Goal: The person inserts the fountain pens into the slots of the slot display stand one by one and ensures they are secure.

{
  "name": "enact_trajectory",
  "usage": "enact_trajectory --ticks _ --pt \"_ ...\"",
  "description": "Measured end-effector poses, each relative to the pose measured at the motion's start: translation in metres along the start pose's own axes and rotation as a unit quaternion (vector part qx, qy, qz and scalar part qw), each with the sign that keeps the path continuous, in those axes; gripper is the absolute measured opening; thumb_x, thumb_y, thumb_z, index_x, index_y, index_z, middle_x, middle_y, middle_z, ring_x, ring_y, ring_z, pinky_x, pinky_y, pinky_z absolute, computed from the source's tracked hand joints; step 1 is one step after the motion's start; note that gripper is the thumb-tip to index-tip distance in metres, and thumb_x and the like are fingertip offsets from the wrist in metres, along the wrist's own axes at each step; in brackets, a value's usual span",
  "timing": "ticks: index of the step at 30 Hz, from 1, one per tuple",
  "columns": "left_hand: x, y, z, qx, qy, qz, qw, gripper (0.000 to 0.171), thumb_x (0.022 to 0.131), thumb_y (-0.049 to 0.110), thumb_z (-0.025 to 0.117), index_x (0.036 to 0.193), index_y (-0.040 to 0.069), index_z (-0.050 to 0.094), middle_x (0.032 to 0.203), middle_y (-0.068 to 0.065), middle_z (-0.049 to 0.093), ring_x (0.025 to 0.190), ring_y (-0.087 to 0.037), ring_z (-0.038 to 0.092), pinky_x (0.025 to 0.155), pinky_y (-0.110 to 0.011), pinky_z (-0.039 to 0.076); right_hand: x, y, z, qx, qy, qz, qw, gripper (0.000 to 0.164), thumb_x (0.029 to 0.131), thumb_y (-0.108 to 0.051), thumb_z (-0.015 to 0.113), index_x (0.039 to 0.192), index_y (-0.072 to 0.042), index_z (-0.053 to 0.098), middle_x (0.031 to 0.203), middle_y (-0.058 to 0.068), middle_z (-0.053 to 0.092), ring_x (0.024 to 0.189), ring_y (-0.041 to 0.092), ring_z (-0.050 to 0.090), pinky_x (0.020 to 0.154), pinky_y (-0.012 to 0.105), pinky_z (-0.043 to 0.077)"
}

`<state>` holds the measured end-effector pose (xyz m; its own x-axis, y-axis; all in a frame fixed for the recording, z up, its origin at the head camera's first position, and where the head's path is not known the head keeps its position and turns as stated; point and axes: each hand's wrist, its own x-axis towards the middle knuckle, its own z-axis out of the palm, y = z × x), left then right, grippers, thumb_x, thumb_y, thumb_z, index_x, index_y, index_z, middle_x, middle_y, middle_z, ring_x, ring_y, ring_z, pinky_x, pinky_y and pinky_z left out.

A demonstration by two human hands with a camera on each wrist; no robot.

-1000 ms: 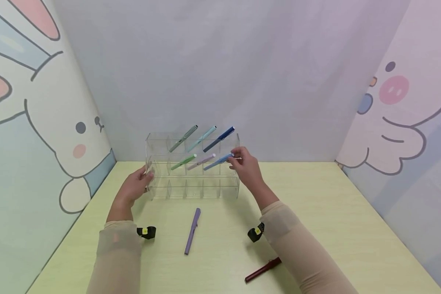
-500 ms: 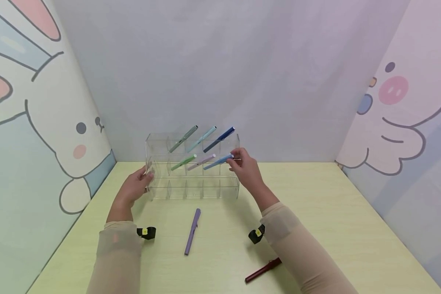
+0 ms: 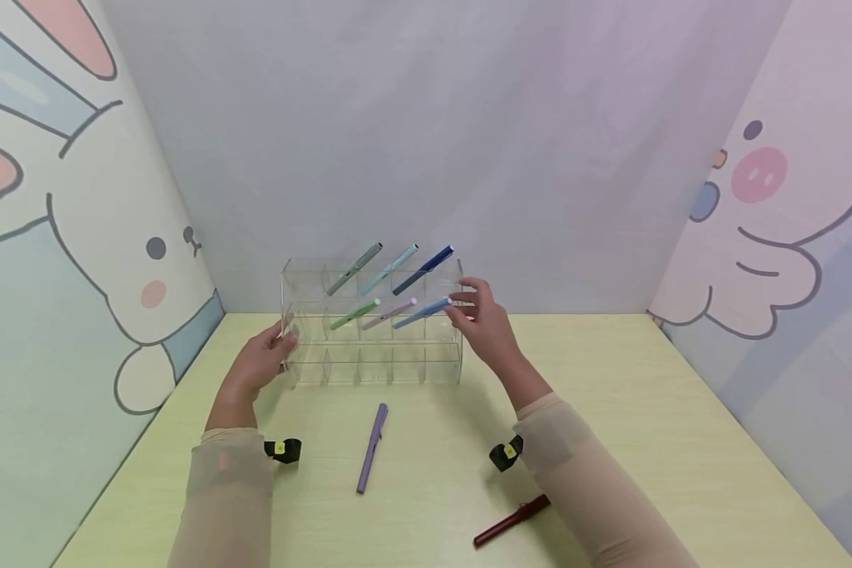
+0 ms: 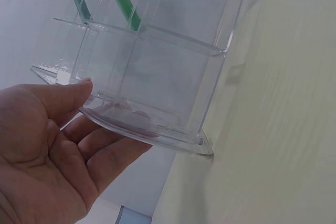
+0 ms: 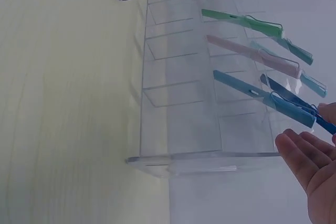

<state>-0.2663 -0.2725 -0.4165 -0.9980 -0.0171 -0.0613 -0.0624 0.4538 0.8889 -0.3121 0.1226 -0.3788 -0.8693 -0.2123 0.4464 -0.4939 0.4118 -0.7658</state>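
A clear acrylic pen rack [image 3: 375,372] stands on the table with tiered rows of compartments. My left hand [image 3: 255,360] grips its left side panel, thumb on one face and fingers behind, as the left wrist view shows. Beside the middle row's right end is my right hand [image 3: 484,325], fingers loosely spread, next to the cap of a light blue pen [image 3: 420,314]. That pen leans in the row with a pale pink pen [image 3: 387,314] and a green pen [image 3: 353,315]. Above lean a grey-green pen [image 3: 355,269], a pale aqua pen [image 3: 389,270] and a dark blue pen [image 3: 423,270].
A purple pen [image 3: 372,450] lies on the table [image 3: 426,481] in front of the rack. Nearer the right forearm lies a dark red pen [image 3: 510,523], its end by the sleeve. Behind the rack rises a pale curtain-like wall [image 3: 426,142].
My right hand has let go of the light blue pen's cap and shifted slightly right, its fingers spreading. The pen stays leaning in the rack. My left hand has kept its place.
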Motion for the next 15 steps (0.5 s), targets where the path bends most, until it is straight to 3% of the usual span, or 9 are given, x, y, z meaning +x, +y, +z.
enact_trajectory --ticks 9,15 --pt "-0.001 0.003 0.0 -0.002 -0.005 -0.002 1.0 0.061 0.107 0.036 0.04 0.159 0.021 0.013 0.157 -0.022 0.031 0.14 -0.043 0.037 0.109 -0.057 0.041 -0.021 -0.004 -0.041 0.032 0.008 -0.001 0.999 0.056 0.095 -0.033 0.066 0.142 -0.018 0.039 0.13 0.01 0.063 0.109 0.023 0.068 0.088 0.04 0.06" --pt "0.0 0.002 0.0 0.005 0.0 -0.002 1.0 0.061 0.107 0.037 0.04 0.159 0.022 0.013 0.157 -0.021 0.031 0.14 -0.043 0.037 0.109 -0.058 0.04 -0.041 0.004 -0.065 -0.045 0.006 -0.02 0.999 0.054 0.095 -0.037 0.065 0.14 -0.017 0.043 0.13 0.004 0.063 0.111 0.02 0.067 0.088 0.041 0.059"
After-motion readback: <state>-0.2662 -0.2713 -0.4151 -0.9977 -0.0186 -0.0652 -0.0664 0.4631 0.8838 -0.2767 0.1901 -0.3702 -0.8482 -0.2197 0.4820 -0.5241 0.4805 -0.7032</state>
